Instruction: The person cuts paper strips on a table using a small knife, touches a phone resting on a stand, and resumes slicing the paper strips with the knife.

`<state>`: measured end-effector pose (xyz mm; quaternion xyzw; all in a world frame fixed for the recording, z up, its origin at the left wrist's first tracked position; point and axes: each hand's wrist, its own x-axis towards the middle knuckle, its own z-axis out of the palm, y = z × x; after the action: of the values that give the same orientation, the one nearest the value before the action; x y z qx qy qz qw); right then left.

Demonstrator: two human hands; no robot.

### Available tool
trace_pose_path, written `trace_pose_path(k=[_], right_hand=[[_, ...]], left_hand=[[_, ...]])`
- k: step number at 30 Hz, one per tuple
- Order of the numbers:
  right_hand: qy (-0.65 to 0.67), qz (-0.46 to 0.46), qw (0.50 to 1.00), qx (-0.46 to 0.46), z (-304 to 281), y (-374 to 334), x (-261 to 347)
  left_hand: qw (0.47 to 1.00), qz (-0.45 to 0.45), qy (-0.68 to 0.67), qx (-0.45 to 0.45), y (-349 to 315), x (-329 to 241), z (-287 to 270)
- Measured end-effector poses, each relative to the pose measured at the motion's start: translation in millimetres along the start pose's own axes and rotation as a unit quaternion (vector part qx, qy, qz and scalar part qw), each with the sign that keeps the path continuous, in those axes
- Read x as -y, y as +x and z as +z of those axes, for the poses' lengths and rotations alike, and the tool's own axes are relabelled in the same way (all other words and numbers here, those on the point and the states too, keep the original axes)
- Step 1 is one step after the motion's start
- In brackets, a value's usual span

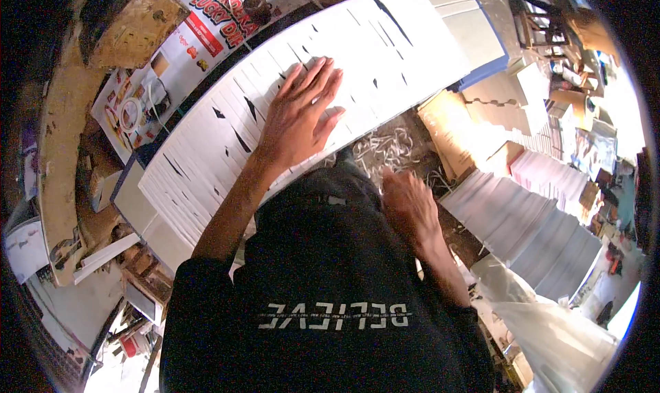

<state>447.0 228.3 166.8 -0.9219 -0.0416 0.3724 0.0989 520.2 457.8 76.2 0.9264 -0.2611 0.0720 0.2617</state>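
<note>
Fingers point(317, 77) a little apart, your left hand point(295, 125) lies flat on the long white row of paper point(412, 56) in front of you. Your right hand point(410, 204) is curled and blurry near your shirt point(337, 269); I can't tell if it holds anything. Curly white scraps point(390, 149) lie just past it. Big paper piles point(526, 228) sit to your right.

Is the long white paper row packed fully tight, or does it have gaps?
It has gaps: dark slits show in the white row on both sides of the left hand.
</note>
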Motion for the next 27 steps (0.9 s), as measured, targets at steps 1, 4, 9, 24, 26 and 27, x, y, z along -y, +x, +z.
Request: trace_pose_path(k=[1,4,9,24,26,27], right_hand=[[0.010,0.034,0.999,0.019,3,-6,-7],[0.060,0.051,0.997,-0.012,-8,-34,-18],[0.186,-0.096,0.950,-0.232,10,-26,-8],[0.147,-0.128,0.952,-0.236,40,-2,3],[0.145,-0.129,0.951,-0.240,43,-1,3],[0.143,-0.128,0.951,-0.244,42,-2,5]], left_hand=[[1.000,-0.002,0.007,0.010,-4,-2,-1],[1.000,-0.004,0.018,0.025,-11,-6,-13],[0.999,-0.005,0.013,0.045,-14,-3,-17],[1.000,-0.006,0.010,0.008,-13,-7,-12],[1.000,-0.005,0.013,0.005,-13,-7,-11],[1.000,-0.003,0.015,0.003,-14,-7,-10]])
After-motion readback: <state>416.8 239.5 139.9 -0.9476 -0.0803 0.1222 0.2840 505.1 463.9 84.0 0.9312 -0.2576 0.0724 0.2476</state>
